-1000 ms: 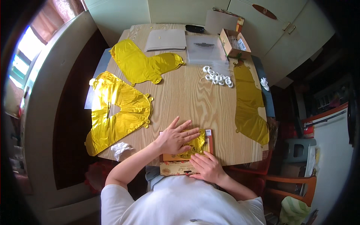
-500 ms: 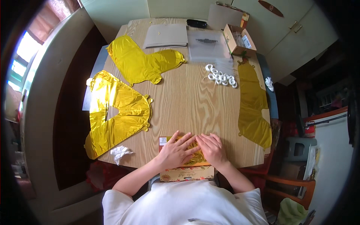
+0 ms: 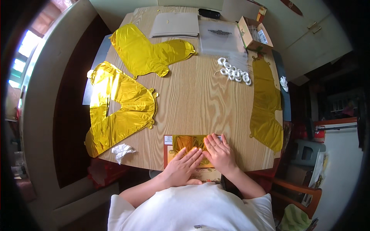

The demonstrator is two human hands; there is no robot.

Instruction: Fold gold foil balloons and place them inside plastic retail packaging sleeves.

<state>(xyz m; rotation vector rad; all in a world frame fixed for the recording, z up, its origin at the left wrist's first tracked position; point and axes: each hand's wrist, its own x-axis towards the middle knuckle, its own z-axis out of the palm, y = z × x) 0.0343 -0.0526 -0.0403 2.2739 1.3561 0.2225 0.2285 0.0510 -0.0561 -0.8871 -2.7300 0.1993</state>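
A folded gold foil balloon [image 3: 181,143] lies on a printed card [image 3: 168,152] at the table's near edge, and the card's lower part overhangs towards me. My left hand [image 3: 182,168] rests flat over the near part of the foil, its fingers stretched out and pointing to the upper right. Flat on the right side of the foil and card is my right hand [image 3: 220,154], fingers extended and pointing away from me. Both hands press down without gripping. They cover part of the foil and of the card's print.
Flat gold foil balloons lie at the far left [image 3: 150,54], near left [image 3: 131,107] and right [image 3: 266,100]. White ribbon rolls [image 3: 234,73] sit right of centre. Behind are grey sheets [image 3: 174,25], clear bags [image 3: 219,38] and an open cardboard box [image 3: 254,34]. Crumpled tissue [image 3: 123,152] lies left.
My left hand has slid down and nearer to me, uncovering the upper foil. The right hand has flattened, its fingers straightening. The view has shifted slightly.
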